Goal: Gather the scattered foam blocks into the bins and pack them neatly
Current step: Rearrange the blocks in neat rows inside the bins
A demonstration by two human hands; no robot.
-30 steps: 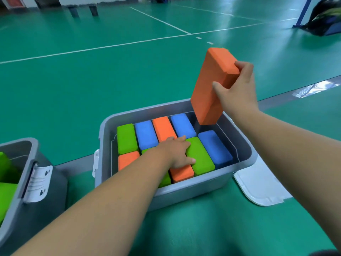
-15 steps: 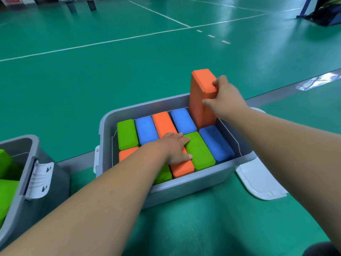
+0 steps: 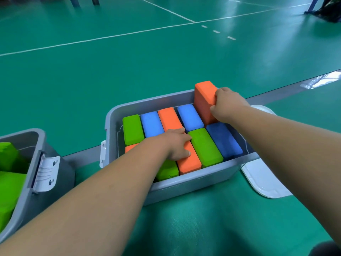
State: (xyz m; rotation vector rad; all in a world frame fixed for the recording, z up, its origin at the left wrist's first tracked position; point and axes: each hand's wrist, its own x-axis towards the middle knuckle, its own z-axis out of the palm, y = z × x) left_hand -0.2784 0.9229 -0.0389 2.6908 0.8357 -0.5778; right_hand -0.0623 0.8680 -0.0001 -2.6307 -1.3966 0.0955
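A grey bin point(image 3: 191, 179) on the green floor holds several foam blocks lying flat in two rows: green, blue and orange. My right hand point(image 3: 227, 105) grips an orange block point(image 3: 203, 100) that stands tilted in the bin's far right corner, its lower end down among the others beside a blue block point(image 3: 189, 117). My left hand point(image 3: 177, 143) rests with straight fingers on a flat orange block point(image 3: 190, 162) in the near row, next to a green block point(image 3: 204, 146) and a dark blue block point(image 3: 224, 140).
A second grey bin point(image 3: 27, 174) with a white latch stands at the left and holds green blocks point(image 3: 9, 189). A white lid point(image 3: 263, 180) lies on the floor right of the main bin. A dark bag point(image 3: 330, 10) sits far right.
My right hand has brought the orange block down from above the bin into its far right corner. The left hand has stayed on the blocks in the near row.
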